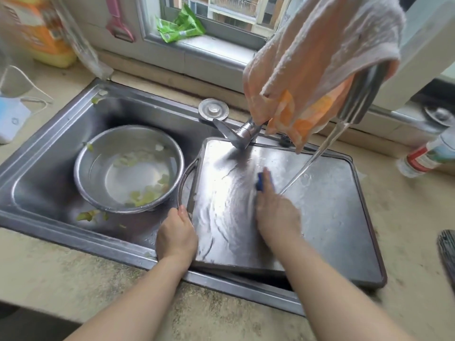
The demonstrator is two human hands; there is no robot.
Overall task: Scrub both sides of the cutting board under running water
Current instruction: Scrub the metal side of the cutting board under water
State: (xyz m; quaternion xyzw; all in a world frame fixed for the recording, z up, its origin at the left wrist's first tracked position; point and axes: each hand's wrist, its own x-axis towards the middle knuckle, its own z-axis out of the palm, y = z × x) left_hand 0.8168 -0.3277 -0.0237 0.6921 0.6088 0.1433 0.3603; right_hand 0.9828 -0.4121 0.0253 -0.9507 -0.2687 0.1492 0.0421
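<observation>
A steel cutting board [327, 215] with a loop handle lies flat across the right half of the sink [49, 153], its surface wet and rippling. Water [307, 166] streams down from the faucet spout [359, 97] onto the board's middle. My left hand [176, 236] grips the board's near-left edge beside the handle. My right hand [277, 212] presses a blue scrubber [261, 182] onto the board just left of the stream; most of the scrubber is hidden under my fingers.
A steel bowl [98, 173] with water and vegetable scraps sits in the sink's left half. An orange and white cloth [312, 60] hangs over the faucet. A bottle [428, 156] lies on the right counter, a dark object [446, 252] at the right edge, and a yellow jug [39, 33] far left.
</observation>
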